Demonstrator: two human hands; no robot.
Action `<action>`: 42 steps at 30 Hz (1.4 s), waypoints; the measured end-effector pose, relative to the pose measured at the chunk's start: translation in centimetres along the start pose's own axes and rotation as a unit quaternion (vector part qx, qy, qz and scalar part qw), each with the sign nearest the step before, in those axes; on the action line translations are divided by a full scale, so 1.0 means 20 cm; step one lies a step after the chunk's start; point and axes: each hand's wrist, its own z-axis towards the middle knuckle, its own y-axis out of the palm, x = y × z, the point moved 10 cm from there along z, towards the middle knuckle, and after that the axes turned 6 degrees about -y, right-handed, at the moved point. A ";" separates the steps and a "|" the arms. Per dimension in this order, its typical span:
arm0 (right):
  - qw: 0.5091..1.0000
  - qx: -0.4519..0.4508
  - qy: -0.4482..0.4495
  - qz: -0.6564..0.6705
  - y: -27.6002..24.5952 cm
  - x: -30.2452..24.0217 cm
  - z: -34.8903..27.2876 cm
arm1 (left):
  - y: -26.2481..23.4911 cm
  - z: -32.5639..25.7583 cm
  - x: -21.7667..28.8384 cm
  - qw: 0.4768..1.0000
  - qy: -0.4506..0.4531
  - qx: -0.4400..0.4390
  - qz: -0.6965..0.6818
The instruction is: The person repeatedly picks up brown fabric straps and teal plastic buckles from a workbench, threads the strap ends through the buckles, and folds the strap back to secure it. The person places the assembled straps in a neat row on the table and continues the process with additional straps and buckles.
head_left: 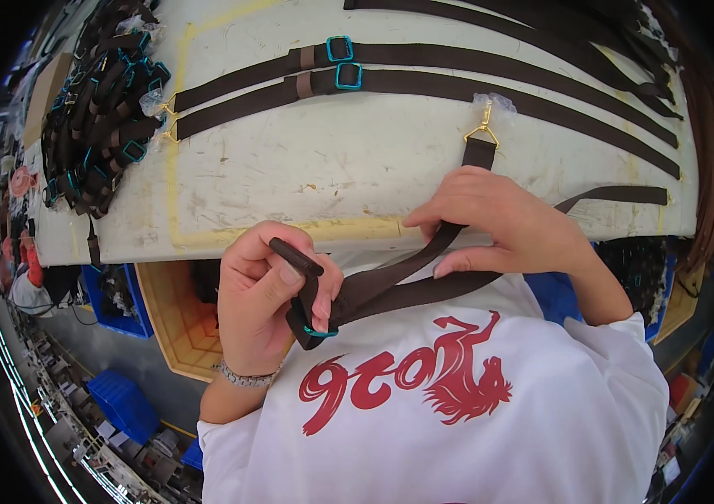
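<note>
In my left hand (269, 290) is a dark brown webbing strap (374, 284), pinched between thumb and fingers and folded into a short loop. A teal-edged slider buckle (320, 333) sits on the strap just under these fingers. My right hand (508, 223) lies over the strap at the table's near edge, its thumb and fingers spread apart. Two strands pass beneath it, and its palm side is hidden. Beyond its knuckles the strap ends in a gold snap hook (483, 126) partly wrapped in clear plastic. The other tail emerges right of the wrist.
Two finished-looking straps (424, 81) with teal buckles lie across the white table (290, 185). A heap of similar straps (96, 126) fills its left end. More webbing (533, 38) lies at the back right. Below are a wooden box (174, 323) and blue crates (122, 403).
</note>
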 end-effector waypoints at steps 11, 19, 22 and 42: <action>0.925 0.312 0.205 0.066 -0.13 0.14 -0.19 | 0.10 -0.02 -0.04 0.998 0.060 0.027 0.018; 0.671 0.236 0.250 0.657 0.30 0.21 0.03 | 0.23 -0.02 -0.04 0.994 0.088 -0.033 0.058; 0.716 0.248 0.196 0.623 0.24 0.20 -0.07 | 0.17 -0.04 0.01 0.987 0.159 -0.006 0.035; 0.606 0.282 0.195 0.718 0.36 0.20 0.03 | 0.28 -0.12 0.05 0.960 0.207 -0.173 0.072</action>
